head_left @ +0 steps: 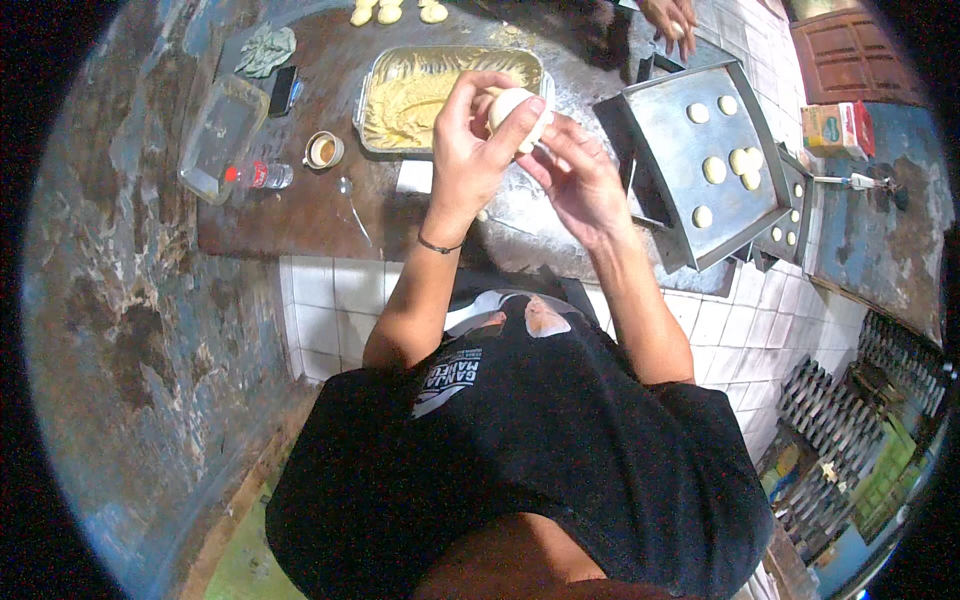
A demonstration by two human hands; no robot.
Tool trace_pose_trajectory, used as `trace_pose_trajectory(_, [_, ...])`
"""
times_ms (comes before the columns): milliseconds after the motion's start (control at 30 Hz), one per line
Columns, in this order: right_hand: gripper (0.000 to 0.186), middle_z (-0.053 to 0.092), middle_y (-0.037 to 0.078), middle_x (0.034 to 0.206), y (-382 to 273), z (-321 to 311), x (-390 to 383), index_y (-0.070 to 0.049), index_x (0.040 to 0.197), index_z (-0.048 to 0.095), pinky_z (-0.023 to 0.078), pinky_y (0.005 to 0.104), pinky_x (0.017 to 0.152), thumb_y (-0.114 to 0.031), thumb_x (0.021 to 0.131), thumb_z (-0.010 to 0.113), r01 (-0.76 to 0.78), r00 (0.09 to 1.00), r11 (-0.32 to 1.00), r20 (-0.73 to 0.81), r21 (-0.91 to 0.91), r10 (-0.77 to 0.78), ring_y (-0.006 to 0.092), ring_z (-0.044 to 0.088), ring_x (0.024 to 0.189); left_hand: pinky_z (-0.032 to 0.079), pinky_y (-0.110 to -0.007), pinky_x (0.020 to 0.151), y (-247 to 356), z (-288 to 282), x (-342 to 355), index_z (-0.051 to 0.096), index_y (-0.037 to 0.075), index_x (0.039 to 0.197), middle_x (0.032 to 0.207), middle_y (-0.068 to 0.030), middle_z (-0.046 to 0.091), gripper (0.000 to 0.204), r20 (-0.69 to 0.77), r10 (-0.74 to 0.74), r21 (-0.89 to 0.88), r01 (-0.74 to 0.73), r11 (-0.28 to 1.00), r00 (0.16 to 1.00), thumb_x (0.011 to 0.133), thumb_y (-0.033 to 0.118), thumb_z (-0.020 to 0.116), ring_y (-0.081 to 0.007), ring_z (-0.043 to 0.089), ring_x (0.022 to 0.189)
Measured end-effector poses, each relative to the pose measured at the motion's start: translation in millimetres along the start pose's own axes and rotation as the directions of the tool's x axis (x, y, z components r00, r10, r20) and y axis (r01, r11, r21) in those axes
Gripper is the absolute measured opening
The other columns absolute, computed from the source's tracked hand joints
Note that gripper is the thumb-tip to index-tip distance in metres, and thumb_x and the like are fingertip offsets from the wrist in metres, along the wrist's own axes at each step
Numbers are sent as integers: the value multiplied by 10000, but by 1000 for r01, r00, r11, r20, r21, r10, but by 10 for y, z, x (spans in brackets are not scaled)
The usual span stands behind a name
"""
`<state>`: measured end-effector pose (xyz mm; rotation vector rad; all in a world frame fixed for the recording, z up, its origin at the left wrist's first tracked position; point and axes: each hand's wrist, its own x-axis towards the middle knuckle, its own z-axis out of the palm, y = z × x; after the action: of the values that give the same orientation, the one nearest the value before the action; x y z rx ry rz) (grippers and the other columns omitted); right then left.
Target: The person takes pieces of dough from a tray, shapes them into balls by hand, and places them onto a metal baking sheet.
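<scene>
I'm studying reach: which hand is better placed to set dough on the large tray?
Probably the right hand: it is nearer the large tray, while the left hand, farther off, holds dough.

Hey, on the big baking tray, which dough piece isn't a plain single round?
The three-lobed dough piece, toward the right side of the baking tray; the other four are single rounds.
</scene>
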<state>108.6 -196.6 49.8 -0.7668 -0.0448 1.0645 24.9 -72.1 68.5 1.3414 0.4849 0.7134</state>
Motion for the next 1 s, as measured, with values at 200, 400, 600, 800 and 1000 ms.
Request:
trace_pose_trajectory(200, [686, 656, 94, 1296, -59, -324, -61, -69, 1496, 435, 540, 341, 1039, -3, 902, 772, 397, 912, 910, 57, 121, -406, 201, 655, 1185, 542, -266, 880, 85, 825, 86, 628, 29, 1065, 992, -30, 691, 235, 212, 77, -168, -41, 985, 974, 864, 19, 747, -107, 674, 971])
trace_pose_trajectory(400, [199, 743, 56, 1029, -656, -795, -229, 28, 1099, 736, 536, 299, 875, -87, 938, 758, 577, 737, 668, -54, -471, -674, 113, 648, 979, 549, -317, 936, -128, 1656, 45, 506, 32, 1240, 1027, -63, 683, 458, 309, 132, -377, -6, 926, 942, 850, -18, 740, -141, 694, 959])
trace_pose_trajectory(600, [346, 770, 83, 1038, -1635, -1423, -830, -17, 1176, 751, 571, 316, 882, -155, 867, 823, 139, 949, 436, -6, -889, -314, 180, 726, 956, 545, -309, 851, -818, 1838, 239, 488, 65, 1310, 1233, -66, 562, 646, 383, 237, 272, -354, 895, 893, 760, 31, 826, -176, 641, 943])
trace_pose_trajectory(800, [471, 715, 68, 1180, -1595, -2284, -849, -32, 1243, 721, 568, 305, 900, -159, 818, 877, 91, 897, 395, -97, -914, -432, 158, 670, 1063, 561, -472, 818, -1713, 2579, -37, 461, 95, 1320, 986, -212, 719, 630, 647, -118, 378, -183, 907, 753, 783, 101, 791, -436, 718, 998])
trace_pose_trajectory(1000, [432, 739, 123, 1149, -1518, -3533, -509, -28, 1245, 714, 573, 359, 886, -173, 855, 829, -106, 840, 421, -308, -901, -447, 260, 721, 991, 569, -404, 726, -2086, 2552, 33, 211, 81, 1556, 1261, -232, 573, 1012, 576, -177, 507, -180, 843, 798, 773, 168, 846, -263, 680, 744])
